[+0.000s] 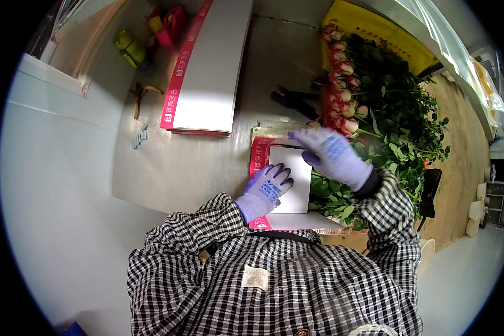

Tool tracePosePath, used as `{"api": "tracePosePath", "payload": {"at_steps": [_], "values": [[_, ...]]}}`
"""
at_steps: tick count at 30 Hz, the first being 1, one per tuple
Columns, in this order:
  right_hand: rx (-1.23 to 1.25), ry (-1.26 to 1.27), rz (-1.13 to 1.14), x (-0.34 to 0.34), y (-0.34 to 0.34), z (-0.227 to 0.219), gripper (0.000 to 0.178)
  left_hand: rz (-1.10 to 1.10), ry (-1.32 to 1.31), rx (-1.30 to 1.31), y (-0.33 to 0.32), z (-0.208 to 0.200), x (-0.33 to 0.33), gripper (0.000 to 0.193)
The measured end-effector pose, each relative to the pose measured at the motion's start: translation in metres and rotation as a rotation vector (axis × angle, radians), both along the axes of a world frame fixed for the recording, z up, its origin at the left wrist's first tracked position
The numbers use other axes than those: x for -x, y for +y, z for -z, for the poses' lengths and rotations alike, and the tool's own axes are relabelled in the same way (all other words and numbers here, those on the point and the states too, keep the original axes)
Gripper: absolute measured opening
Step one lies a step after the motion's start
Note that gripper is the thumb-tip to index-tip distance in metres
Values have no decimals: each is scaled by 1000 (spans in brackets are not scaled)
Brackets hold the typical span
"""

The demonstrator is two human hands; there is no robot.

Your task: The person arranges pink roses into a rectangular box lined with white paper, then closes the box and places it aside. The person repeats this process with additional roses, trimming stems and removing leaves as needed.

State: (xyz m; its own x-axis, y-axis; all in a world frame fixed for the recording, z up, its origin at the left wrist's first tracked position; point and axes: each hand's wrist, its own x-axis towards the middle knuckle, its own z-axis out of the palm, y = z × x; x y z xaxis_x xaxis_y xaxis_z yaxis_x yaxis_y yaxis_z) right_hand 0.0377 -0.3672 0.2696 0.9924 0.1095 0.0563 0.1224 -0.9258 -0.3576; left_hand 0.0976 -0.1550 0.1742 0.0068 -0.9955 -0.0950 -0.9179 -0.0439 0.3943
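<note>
My left hand, in a purple-and-grey work glove, lies with its fingers spread on a white sheet with a red printed border. The sheet is folded, and leafy stems stick out from its right side. Over the sheet's far right corner hovers my right hand, gloved the same way. Its fingers stretch to the left with the thumb apart, and I see nothing in it. Pink-and-white roses lie just beyond that hand. What the folded sheet covers is hidden.
A stack of white sheets with red borders lies on the metal table. Nearby are a black hand tool, a twig, small metal strips and a green bottle. A yellow sheet backs the rose pile.
</note>
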Motion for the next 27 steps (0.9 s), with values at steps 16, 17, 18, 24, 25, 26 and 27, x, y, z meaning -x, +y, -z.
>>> {"api": "tracePosePath", "payload": {"at_steps": [16,17,18,24,25,26,27], "values": [[-256,649,-115,39,44,13,56,-83,374,-442,-73,-22,-82,44],[-1,593,119,20,40,17,43,-117,405,-412,-72,-24,-82,44],[-189,429,238,24,24,61,43,-126,432,-371,-75,-29,-81,45],[-206,626,356,6,9,102,31,-126,-43,-107,-27,-33,-17,75],[-204,645,334,2,5,99,29,-158,29,-182,-15,-38,4,78],[-199,675,260,-3,3,89,26,-191,104,-253,-8,-41,16,81],[-95,557,173,-2,6,70,24,-199,96,-243,-4,-47,24,84]]}}
